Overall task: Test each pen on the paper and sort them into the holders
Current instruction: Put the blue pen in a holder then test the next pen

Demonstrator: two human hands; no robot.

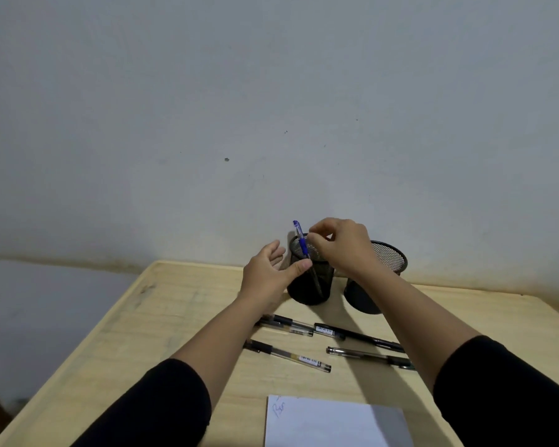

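Against the pale, scuffed wall (271, 91) the light wooden table (117, 333) runs away from the person, its grain plain and matte. Two black mesh holders stand at its far edge: the left holder (307, 285) and the right holder (389, 256), both round, open-topped wire cups, close together but apart.

Nearer the person lies the white paper (333, 424), flat, with a few blue marks at its corner. Between paper and holders four slim pens (288, 354) lie roughly crosswise on the wood, clear or dark plastic barrels, none touched.

Both forearms reach forward out of black sleeves (162, 398). The right hand (339, 243) hovers over the left holder's rim, its fingertips bunched in a narrow pinch at the blue pen (302, 245); whether they truly grip it or have just let go I cannot tell. The left hand (268, 272) is beside the holder, fingers loose and spread, thumb resting against the mesh wall, seemingly steadying it.

The blue pen is the crux: its long axis is near upright, tilted slightly, cap end above the rim and tip down inside the left holder. It lies just left of the right fingertips, so that hand is nearer. I judge this pen nearly sorted, with four left to test.
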